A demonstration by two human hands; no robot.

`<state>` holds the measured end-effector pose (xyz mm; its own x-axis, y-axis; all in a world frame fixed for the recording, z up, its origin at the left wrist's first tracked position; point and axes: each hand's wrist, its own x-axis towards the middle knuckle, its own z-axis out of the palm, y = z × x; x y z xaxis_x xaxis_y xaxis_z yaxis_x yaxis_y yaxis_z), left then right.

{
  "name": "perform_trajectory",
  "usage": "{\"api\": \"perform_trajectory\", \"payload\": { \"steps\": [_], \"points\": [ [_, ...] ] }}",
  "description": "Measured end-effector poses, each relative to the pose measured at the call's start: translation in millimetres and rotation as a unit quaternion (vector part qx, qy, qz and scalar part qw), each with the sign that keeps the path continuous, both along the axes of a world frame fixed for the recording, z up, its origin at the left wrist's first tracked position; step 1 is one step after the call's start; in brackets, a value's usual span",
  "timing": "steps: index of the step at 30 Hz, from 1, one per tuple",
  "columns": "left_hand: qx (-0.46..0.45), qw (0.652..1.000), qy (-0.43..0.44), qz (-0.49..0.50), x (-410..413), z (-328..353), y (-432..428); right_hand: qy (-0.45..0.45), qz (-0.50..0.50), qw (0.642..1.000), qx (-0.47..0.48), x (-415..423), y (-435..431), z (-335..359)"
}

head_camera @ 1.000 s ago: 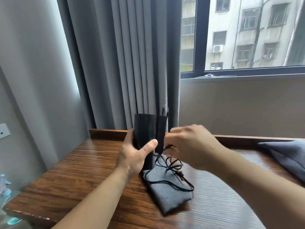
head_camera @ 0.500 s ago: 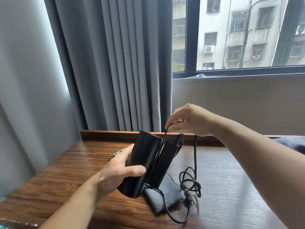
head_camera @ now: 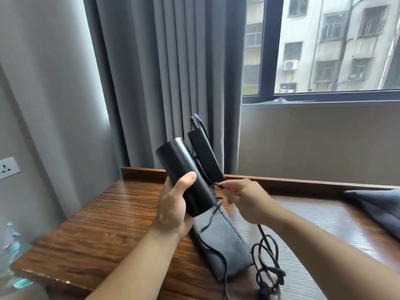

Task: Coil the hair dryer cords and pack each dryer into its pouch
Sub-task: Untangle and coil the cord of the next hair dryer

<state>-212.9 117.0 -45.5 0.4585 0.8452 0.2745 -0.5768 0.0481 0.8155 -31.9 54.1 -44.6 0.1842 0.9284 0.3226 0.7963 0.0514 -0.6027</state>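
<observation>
**Clerk:** Item one, the left hand [head_camera: 173,211]?

**Checker:** Forearm enters from the lower centre and rises to the wrist. The grip is wrapped round the lower barrel of the black folding hair dryer [head_camera: 186,178], thumb laid across the front, fingers hidden behind. The dryer is held above the bench [head_camera: 104,217], tilted with its top leaning left. Its folded handle [head_camera: 205,154] lies alongside the barrel on the right.

**Clerk:** Item two, the right hand [head_camera: 244,200]?

**Checker:** Forearm comes in from the lower right, wrist bent toward the dryer. The grip is narrowed to a pinch: fingertips [head_camera: 225,186] are closed on the black cord [head_camera: 265,252] just beside the lower end of the handle. The other fingers are blurred, and I cannot tell how they sit.

**Clerk:** Item three, the cord?

**Checker:** One run leaves the top of the handle through a ribbed collar. Another drops below the dryer across the grey pouch [head_camera: 225,241]. The rest lies in loose loops on the bench, right of the pouch, under the right forearm.

**Clerk:** Item four, pouches?

**Checker:** The grey pouch lies flat on the bench directly below the dryer. A second grey pouch [head_camera: 376,204] rests at the right edge, well apart.

**Clerk:** Surroundings?

**Checker:** Grey curtain [head_camera: 162,72] behind, window [head_camera: 324,46] to the right, wall socket [head_camera: 7,167] at left.
</observation>
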Motion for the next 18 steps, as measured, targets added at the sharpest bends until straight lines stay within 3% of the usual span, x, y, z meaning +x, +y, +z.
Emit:
{"api": "perform_trajectory", "payload": {
  "steps": [3,5,7,9,11,14,16,18],
  "points": [
    [-0.025,0.997,-0.030,0.061,3,4,9,-0.001,0.046,0.998,-0.044,-13,-4,-7],
    [-0.027,0.993,-0.023,0.114,1,5,15,0.135,0.062,0.985,-0.091,-19,-9,-7],
    [-0.015,0.988,-0.009,0.154,-2,4,21,0.283,0.079,0.946,-0.136,-24,-18,-2],
    [0.010,0.983,0.012,0.182,-5,1,28,0.325,0.083,0.929,-0.155,-26,-27,6],
    [0.036,0.974,0.046,0.219,-9,-3,34,0.260,0.057,0.950,-0.160,-28,-35,13],
    [0.092,0.949,0.134,0.270,-12,-9,39,-0.016,0.039,0.989,-0.144,-34,-45,28],
    [0.161,0.918,0.222,0.285,-14,-10,38,-0.155,0.046,0.984,-0.080,-37,-53,41],
    [0.242,0.871,0.316,0.289,-17,-11,35,-0.217,0.045,0.975,-0.022,-34,-59,57]
  ]
}}
